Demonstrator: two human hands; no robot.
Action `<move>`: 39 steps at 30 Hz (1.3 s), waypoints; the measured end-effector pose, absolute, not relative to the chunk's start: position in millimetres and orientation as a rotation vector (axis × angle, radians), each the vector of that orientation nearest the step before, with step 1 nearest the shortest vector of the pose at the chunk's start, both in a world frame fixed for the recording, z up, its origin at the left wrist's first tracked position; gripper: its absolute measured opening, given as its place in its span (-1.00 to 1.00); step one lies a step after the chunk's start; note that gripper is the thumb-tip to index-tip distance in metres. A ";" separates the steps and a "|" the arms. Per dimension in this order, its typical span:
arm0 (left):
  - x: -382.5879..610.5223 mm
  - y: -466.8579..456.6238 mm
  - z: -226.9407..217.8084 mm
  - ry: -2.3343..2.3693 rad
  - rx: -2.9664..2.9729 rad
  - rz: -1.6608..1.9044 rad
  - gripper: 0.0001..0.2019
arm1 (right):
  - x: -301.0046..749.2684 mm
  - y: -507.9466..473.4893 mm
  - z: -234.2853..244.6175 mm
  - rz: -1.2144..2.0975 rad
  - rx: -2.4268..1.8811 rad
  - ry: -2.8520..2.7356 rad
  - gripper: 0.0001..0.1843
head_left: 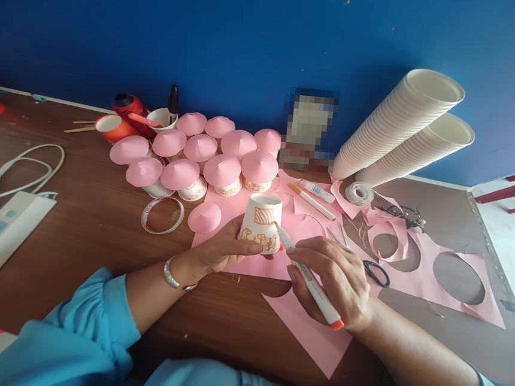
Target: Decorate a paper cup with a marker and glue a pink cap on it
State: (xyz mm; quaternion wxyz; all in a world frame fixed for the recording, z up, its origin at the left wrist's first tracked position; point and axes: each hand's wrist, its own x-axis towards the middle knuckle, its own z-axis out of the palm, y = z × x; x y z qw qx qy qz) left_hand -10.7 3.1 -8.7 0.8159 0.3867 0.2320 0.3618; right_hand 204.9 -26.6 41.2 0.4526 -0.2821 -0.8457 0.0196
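My left hand (223, 244) is closed around a white paper cup (249, 216), held upside down above pink paper. Orange flowers and a striped rectangle are drawn on the cup's side. Between the fingers of my right hand (334, 275) is a white marker (314, 288) with an orange end, its tip at the cup's wall beside the rectangle. Left of the cup lies a loose pink paper cone (204, 217). Several cups with pink cone tops, such as one cone (260, 166), stand grouped behind.
Two tall stacks of paper cups (394, 127) lean against the blue wall. Cut pink paper (459, 259), scissors (376, 274), a tape roll (359, 193) and another marker (311, 201) lie at the right. A power strip (5, 237) and a paper ring (145, 222) are on the left.
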 end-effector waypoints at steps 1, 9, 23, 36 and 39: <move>-10.5 3.3 -8.2 0.495 0.824 0.770 -0.66 | 204.9 -26.7 41.2 0.049 -0.697 -2.089 -0.73; -10.6 3.9 -8.2 0.497 0.835 0.768 -0.65 | 205.6 -26.6 43.9 0.042 -0.671 -2.086 -0.74; -11.1 1.8 -9.2 0.512 0.808 0.726 -0.60 | 206.5 -24.2 44.1 -0.031 -0.662 -2.056 -0.78; -11.8 2.3 -9.8 0.484 0.804 0.741 -0.62 | 206.7 -24.6 42.6 0.012 -0.669 -2.092 -0.78; -12.4 2.7 -12.0 0.466 0.820 0.747 -0.63 | 207.1 -25.4 42.3 0.013 -0.671 -2.096 -0.79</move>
